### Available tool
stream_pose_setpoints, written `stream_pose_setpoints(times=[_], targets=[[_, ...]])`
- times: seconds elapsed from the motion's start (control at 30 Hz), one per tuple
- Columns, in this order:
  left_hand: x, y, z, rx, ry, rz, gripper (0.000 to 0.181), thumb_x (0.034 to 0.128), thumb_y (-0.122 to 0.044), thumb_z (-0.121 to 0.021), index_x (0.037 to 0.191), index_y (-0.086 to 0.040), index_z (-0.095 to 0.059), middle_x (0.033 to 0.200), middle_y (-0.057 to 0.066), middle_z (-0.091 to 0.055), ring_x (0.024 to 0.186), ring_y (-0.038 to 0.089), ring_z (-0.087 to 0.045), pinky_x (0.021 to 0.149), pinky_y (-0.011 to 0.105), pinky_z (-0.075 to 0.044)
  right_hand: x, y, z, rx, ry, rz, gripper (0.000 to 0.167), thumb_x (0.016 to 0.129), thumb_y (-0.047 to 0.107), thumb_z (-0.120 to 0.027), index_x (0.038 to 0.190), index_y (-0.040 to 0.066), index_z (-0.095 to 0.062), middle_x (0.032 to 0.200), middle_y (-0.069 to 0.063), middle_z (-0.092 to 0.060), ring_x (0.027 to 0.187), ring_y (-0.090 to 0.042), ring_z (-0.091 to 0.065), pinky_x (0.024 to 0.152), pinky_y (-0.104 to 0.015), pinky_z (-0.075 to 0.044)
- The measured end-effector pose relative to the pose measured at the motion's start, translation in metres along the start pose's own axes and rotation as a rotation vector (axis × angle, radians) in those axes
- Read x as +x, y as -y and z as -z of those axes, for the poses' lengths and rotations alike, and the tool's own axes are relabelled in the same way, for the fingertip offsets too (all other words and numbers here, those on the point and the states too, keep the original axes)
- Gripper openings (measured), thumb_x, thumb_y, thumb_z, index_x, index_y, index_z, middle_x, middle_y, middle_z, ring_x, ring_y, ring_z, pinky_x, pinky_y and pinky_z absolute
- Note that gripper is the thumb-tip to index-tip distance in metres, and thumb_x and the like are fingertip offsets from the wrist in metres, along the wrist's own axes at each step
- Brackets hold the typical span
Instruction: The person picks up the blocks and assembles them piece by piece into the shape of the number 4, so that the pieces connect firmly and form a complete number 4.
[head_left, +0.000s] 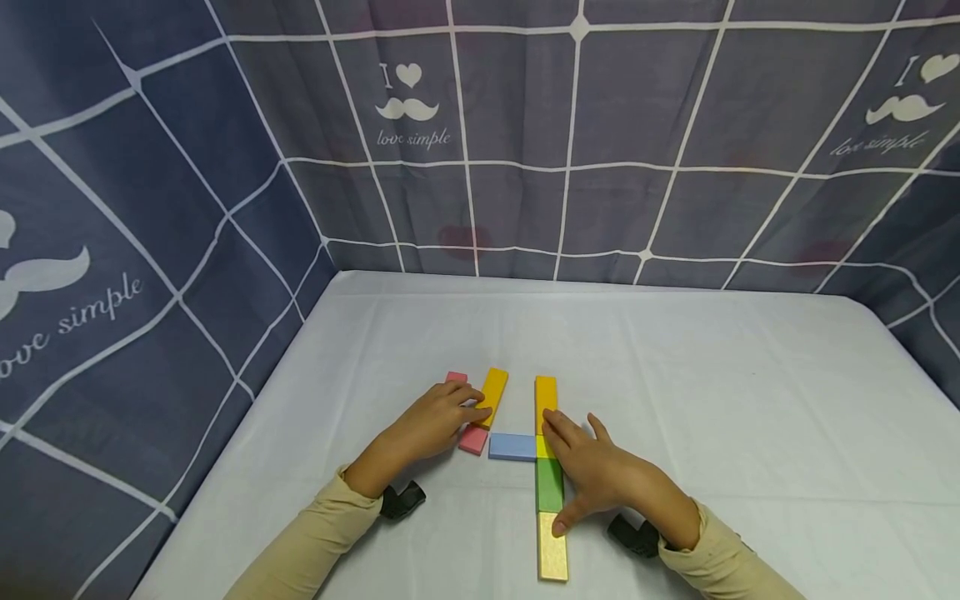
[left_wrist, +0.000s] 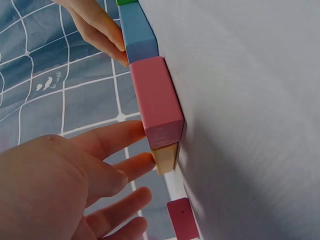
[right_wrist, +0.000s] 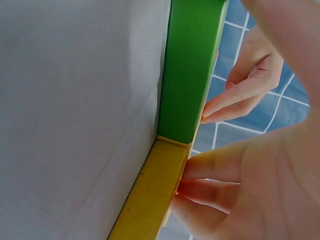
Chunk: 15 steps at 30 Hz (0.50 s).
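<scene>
My left hand [head_left: 435,421] touches an orange-yellow block [head_left: 492,396] and a pink block [head_left: 473,440] with its fingertips. In the left wrist view, its fingers are spread beside the pink block [left_wrist: 156,100]. Another pink block [head_left: 456,377] shows partly behind that hand. My right hand [head_left: 603,471] rests with spread fingers along a straight column: an orange-yellow block [head_left: 546,393], a yellow piece [head_left: 543,447] partly covered by fingers, a green block [head_left: 550,485] and a pale yellow block [head_left: 552,554]. A blue block [head_left: 512,447] extends left from the column.
A white cloth covers the table [head_left: 750,400]. Dark grey curtains [head_left: 517,200] with white lines hang behind it and at the sides. Black wrist devices [head_left: 402,500] sit by both sleeves.
</scene>
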<state>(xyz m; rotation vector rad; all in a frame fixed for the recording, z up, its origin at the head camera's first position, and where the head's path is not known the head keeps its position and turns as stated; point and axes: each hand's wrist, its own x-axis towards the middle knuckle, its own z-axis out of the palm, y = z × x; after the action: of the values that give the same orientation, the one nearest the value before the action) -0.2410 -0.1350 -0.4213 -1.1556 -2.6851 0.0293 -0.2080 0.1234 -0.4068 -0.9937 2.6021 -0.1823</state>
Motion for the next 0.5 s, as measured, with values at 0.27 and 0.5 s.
stream_pose_setpoints(times=[0.27, 0.5], targets=[[0.0001, 0.0006, -0.0001, -0.049, -0.054, 0.002, 0.034, 0.0763, -0.003, -0.067, 0.106, -0.018, -0.068, 0.107, 0.004, -0.061, 0.102, 0.022, -0.054, 0.086, 0.036, -0.047, -0.0005, 0.0003, 0.0013, 0.003, 0.001, -0.01, 0.127, 0.051, 0.068, -0.071, 0.142, -0.004, -0.021, 0.151, -0.019, -0.012, 0.139, -0.029, -0.016, 0.107, -0.062, -0.009], [-0.0019, 0.0052, 0.0086, -0.092, -0.041, 0.126, 0.039, 0.0803, -0.003, -0.064, 0.116, -0.018, -0.062, 0.114, 0.006, -0.058, 0.107, 0.023, -0.054, 0.089, 0.037, -0.046, -0.0005, -0.0003, 0.0002, 0.001, 0.0, -0.004, 0.127, 0.051, 0.069, -0.071, 0.142, -0.004, -0.02, 0.151, -0.019, -0.011, 0.139, -0.029, -0.016, 0.107, -0.062, -0.009]])
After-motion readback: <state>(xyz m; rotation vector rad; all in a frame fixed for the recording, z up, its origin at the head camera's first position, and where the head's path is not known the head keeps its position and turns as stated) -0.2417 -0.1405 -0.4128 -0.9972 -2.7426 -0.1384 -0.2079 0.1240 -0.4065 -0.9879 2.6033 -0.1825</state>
